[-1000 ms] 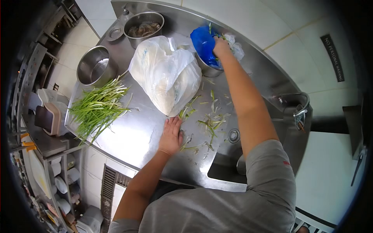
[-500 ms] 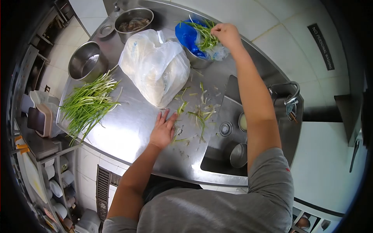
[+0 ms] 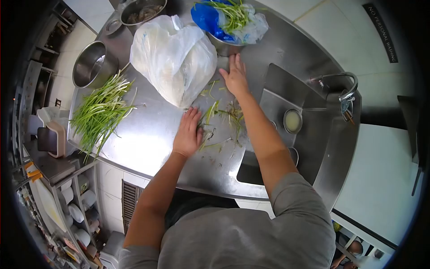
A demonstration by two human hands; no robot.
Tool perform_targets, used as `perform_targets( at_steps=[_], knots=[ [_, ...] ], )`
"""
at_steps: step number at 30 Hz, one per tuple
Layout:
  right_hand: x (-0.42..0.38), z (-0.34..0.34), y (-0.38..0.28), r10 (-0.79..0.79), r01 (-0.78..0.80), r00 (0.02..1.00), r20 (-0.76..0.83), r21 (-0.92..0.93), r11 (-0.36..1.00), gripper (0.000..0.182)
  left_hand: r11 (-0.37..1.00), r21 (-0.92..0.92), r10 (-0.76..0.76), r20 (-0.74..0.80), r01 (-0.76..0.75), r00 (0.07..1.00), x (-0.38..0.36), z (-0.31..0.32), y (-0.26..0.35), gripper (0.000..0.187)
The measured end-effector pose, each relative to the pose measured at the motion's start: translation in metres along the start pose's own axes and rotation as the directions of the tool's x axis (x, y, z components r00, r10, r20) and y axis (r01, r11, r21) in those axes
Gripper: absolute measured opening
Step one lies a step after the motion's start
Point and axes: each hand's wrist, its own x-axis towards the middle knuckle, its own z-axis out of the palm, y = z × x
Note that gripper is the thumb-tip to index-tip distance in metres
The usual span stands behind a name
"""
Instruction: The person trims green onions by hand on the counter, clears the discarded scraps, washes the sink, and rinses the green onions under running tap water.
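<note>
Fingers apart, your left hand (image 3: 187, 136) likely braces you on the counter (image 3: 139, 148); your right hand (image 3: 235, 80), likewise spread, is by the pot (image 3: 222, 46).

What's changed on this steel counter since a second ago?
The right hand has let go of the green onions atop the metal pot and come back to the pot's near side, open and empty. More of those stalks now show above the blue plastic bag. The left hand, white plastic bag and green onion pile stayed put.
</note>
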Motion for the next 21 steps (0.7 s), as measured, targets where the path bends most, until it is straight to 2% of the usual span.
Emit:
perform_targets(
  at_steps=[1,2,5,8,10,13,16,19,21],
  knots=[
    [-0.002,-0.004,-0.007,-0.057,0.060,0.998,0.028,-0.121,0.991,0.061,1.000,0.001,0.002,-0.002,-0.002,1.000,0.000,0.001,0.001,0.053],
    [-0.011,-0.014,-0.012,-0.172,0.205,0.971,0.166,-0.209,0.956,0.055,1.000,-0.001,-0.004,0.004,0.004,1.000,0.000,0.001,0.001,0.053],
    [-0.065,-0.021,-0.012,-0.408,0.409,0.883,0.234,0.046,0.911,0.043,1.000,0.000,-0.012,0.017,0.012,1.000,0.000,0.001,0.000,0.052],
    [-0.043,-0.052,-0.022,-0.175,0.065,0.850,0.496,0.231,0.971,0.031,1.000,0.024,-0.005,0.019,0.004,1.000,0.002,0.002,0.002,0.053],
    [0.000,-0.053,-0.030,-0.187,0.119,0.952,0.243,0.267,0.956,0.027,0.999,0.039,0.000,0.021,-0.001,1.000,0.001,0.001,0.002,0.053],
    [0.046,0.003,-0.005,-0.301,0.300,0.942,0.150,0.033,0.953,0.027,1.000,0.021,-0.014,0.018,0.014,1.000,0.002,0.003,0.000,0.053],
    [0.012,0.002,-0.016,-0.350,0.348,0.936,0.032,0.047,0.936,0.027,0.999,0.033,-0.036,0.003,0.036,0.999,0.001,0.004,0.003,0.053],
    [-0.055,-0.028,-0.017,-0.491,0.439,0.840,0.229,0.244,0.865,0.030,0.999,0.045,-0.026,0.013,0.025,1.000,0.001,0.004,0.003,0.053],
    [-0.040,-0.047,-0.008,-0.339,0.253,0.867,0.366,0.262,0.931,0.031,0.997,0.070,-0.026,0.035,0.024,0.999,0.003,0.002,0.003,0.054]
  ],
)
